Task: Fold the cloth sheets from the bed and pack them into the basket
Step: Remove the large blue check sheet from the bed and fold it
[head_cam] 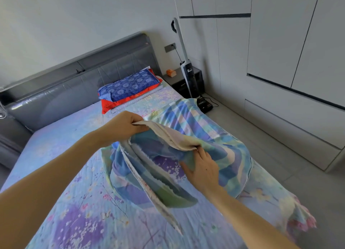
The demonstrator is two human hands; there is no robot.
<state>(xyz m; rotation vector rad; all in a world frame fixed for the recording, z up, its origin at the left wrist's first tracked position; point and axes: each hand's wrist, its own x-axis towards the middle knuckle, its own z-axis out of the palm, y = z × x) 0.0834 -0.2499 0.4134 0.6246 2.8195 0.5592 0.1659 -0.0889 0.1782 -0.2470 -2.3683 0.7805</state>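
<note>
A checked cotton cloth sheet in blue, green, cream and pale pink squares (pixel 203 136) is held up over the right half of a bed, its long axis running from the near left, where a ragged white-edged tail hangs down and points toward the camera, to the far right, where a rounded end reaches toward the bed's right edge. The top hem is stretched roughly level between two hands, showing a plain cream underside; the body below it billows like an open pouch, with frayed white edges along the hanging strip. The left hand (pixel 124 125) pinches the far-left end of that hem, fingers curled over the fabric. The right hand (pixel 202 167) pinches the nearer end of the hem between fingertips and thumb, its other fingers lying fairly straight against the cloth. Underneath, the bed wears a light blue bedsheet printed with purple and pink blossoms (pixel 71 192), which the hanging tail overlaps. Against the grey padded leather headboard (pixel 89 76) lies a dark blue floral pillow (pixel 130 86) on top of a red one. Beside the bed stands a dark nightstand (pixel 179 81) with a small orange box (pixel 171 72), and a white upright vacuum cleaner (pixel 188 69) leans in front of it. No writing is legible anywhere.
</note>
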